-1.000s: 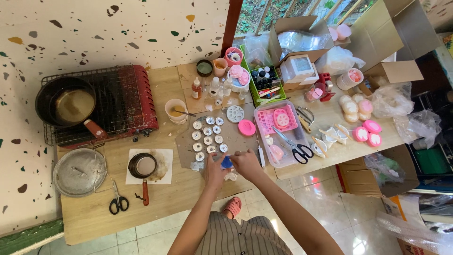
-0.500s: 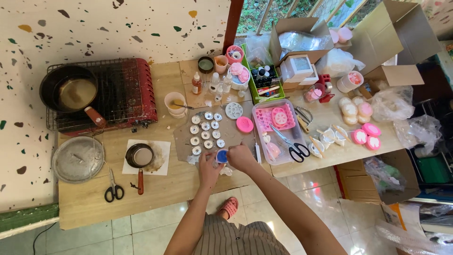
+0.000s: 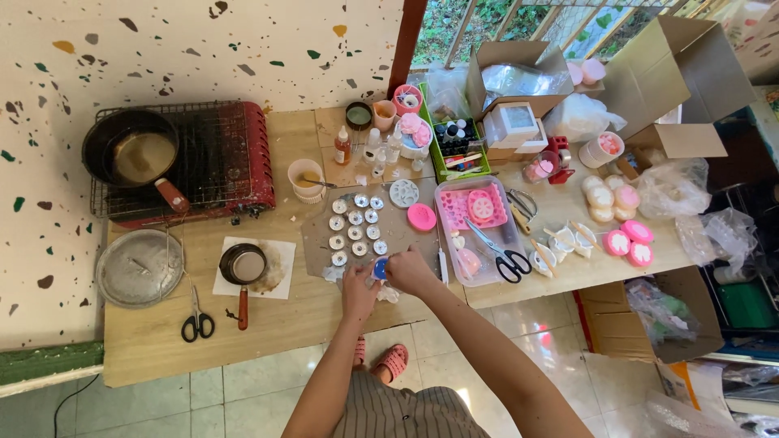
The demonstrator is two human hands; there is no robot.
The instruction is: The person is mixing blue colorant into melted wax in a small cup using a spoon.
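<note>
table (image 3: 162, 349): long wooden top against a speckled wall, crowded from end to end.
stove (image 3: 219, 158): red portable burner with a wire grate at the far left corner, a dark pan (image 3: 134, 154) with a red handle resting on it.
glass lid (image 3: 139, 268): round, lying near the left edge below the stove.
clear tray (image 3: 479, 235): about mid-table, holding a pink mould, with black-handled scissors (image 3: 503, 255) lying across its near right corner.
small pot (image 3: 243, 266): dark, on a white sheet, handle pointing to the near edge.
tins (image 3: 355, 227): small round metal cups in rows on grey card, just beyond the hands.
left hand (image 3: 359, 290): at the near edge, fingers closed on the blue piece (image 3: 380, 268).
right hand (image 3: 411, 272): touching the left hand, pinching the same blue piece from the other side.
</note>
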